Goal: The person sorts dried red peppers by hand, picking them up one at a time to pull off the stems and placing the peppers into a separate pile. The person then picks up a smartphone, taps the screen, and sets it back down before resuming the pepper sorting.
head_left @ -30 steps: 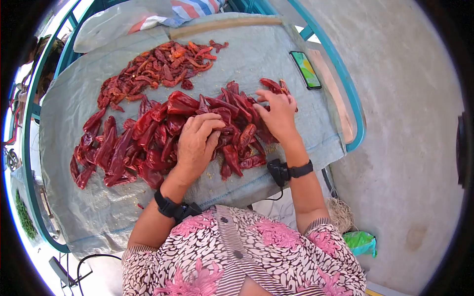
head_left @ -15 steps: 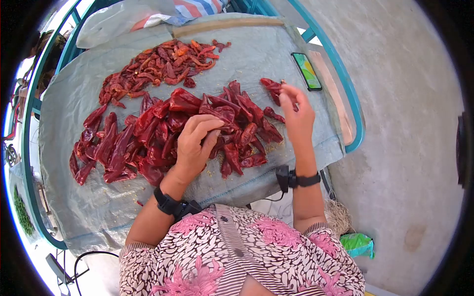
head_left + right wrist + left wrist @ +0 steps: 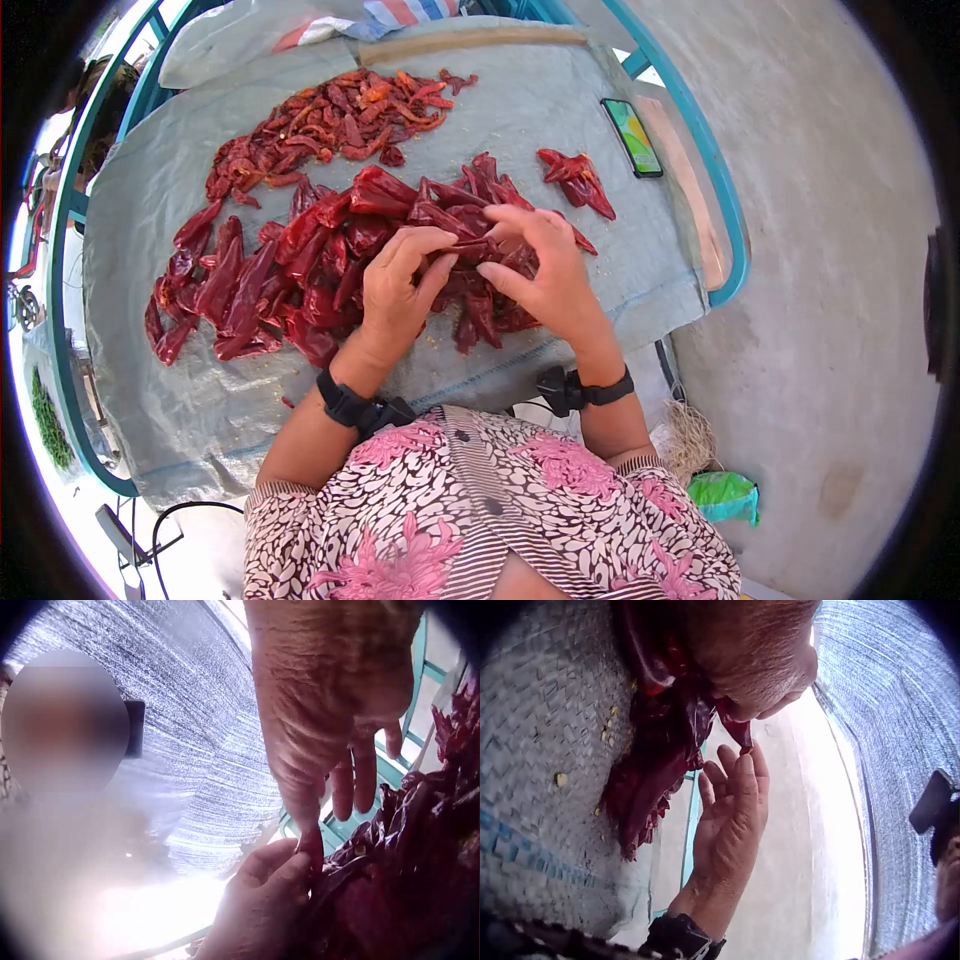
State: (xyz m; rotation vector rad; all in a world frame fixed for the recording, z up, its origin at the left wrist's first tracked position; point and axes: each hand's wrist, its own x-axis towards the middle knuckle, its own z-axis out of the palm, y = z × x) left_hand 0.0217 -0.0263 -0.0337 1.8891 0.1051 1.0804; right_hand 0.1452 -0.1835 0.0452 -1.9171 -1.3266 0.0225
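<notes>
A dried red chili pepper (image 3: pixel 467 248) spans the gap between both hands, above a heap of dark red chili peppers (image 3: pixel 240 290). My left hand (image 3: pixel 400 280) grips one end of it with curled fingers. At the other end, the thumb and forefinger of my right hand (image 3: pixel 550 270) pinch the tip; its other fingers spread apart. In the left wrist view, the pepper's tip (image 3: pixel 739 735) points down to the right hand (image 3: pixel 731 817). From the right wrist, the pepper (image 3: pixel 311 849) shows between the left hand (image 3: pixel 262 907) and the right thumb.
A pile of smaller, shrivelled chilies (image 3: pixel 330 125) lies farther back on the grey woven sheet (image 3: pixel 510 90). A few peppers (image 3: pixel 578 183) sit apart at the right, near a phone (image 3: pixel 632 138). A teal metal rail (image 3: pixel 700 150) borders the surface.
My right hand moved from the separate peppers at the right back to the left hand and took the pepper's tip. A pepper stays behind there. The left hand hardly moved.
</notes>
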